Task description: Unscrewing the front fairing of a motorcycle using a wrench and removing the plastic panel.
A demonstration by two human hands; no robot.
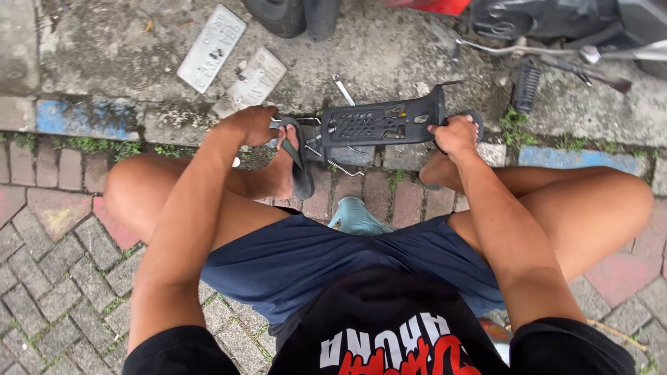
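Squatting on brick paving, a person's left hand [251,125] and right hand [453,135] each grip one end of a black perforated plastic panel [383,123]; it looks stiff, light, best held by its ends.

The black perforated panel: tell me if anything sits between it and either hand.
Nothing visible does. The left hand meets the black perforated panel at its left end; the right hand grips its right end. Wrenches and the flip-flop lie alongside.
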